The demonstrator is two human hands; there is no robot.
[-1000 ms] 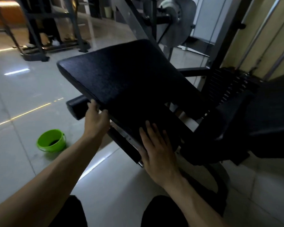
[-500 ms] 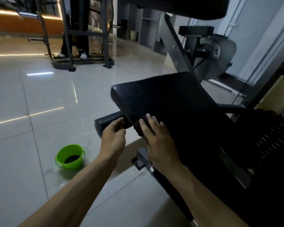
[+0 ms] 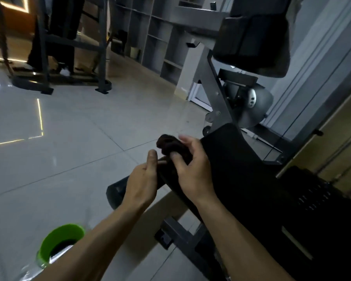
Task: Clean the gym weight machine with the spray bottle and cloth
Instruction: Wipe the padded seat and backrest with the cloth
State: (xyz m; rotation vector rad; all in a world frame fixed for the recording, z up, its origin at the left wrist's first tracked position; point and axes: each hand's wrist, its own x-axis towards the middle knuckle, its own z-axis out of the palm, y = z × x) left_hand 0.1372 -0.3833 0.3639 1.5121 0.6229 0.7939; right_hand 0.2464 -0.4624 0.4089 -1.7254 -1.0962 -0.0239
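The right hand (image 3: 193, 169) is clamped on a dark cloth (image 3: 168, 144), thumb and fingers curled round the bunched fabric, which sits at the far left corner of the black seat pad (image 3: 241, 169) of the weight machine (image 3: 217, 92). The left hand (image 3: 142, 181) is just beside it on the left, thumb up and touching the cloth's near part. Its fingers are hidden, so I cannot tell whether it grips the cloth, the black roller (image 3: 116, 191) below, or nothing. The work looks to be at the wiping stage, with the cloth in hand and at the pad's edge. The dark pad shows no wet streak or sheen, so how much of it is already wiped cannot be read. By my reckoning a good deal is left: the rest of the seat pad, the roller, the upper pad (image 3: 251, 33) high at the far right, the grey frame and the weight stack (image 3: 312, 195) at the right. The spray bottle does not plainly show. A green bucket (image 3: 57, 238) stands on the tiled floor (image 3: 79, 138) at the near left, partly behind the left forearm.
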